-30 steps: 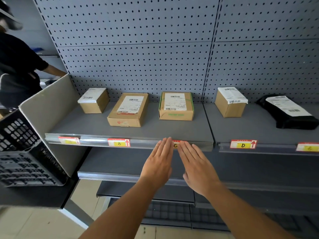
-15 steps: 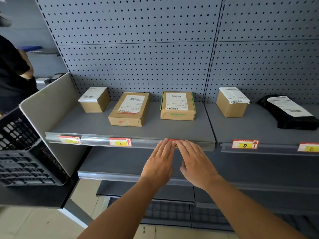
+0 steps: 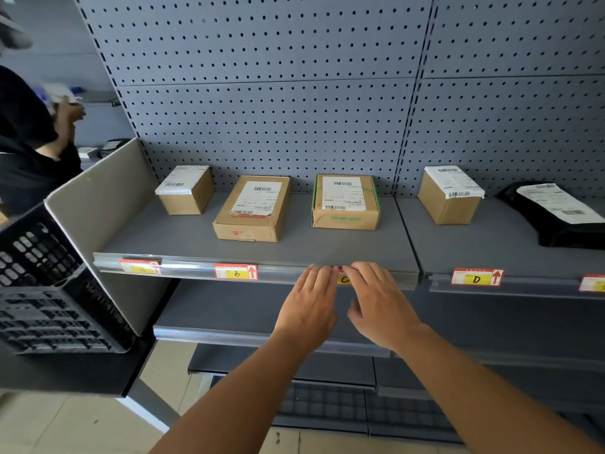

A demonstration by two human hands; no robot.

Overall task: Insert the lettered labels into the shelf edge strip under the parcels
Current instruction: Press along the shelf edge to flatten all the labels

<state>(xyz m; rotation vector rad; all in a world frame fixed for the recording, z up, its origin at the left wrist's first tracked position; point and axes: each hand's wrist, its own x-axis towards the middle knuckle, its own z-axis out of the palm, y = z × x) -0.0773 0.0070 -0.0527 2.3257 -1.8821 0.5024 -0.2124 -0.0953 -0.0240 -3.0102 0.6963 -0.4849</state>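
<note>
Yellow C label sits mid-frame in the strip; left hand and right hand, fingers straight, press it home, gripping nothing.

Grey shelf: four cardboard parcels, black bag.

Over the last second the right hand has bent its fingers, which lay flat before, and drawn its thumb in beneath the palm, while its fingertips crept up onto the shelf edge strip. The C label shows a little more between the hands. At far left, the bystander has lifted a hand.
</note>
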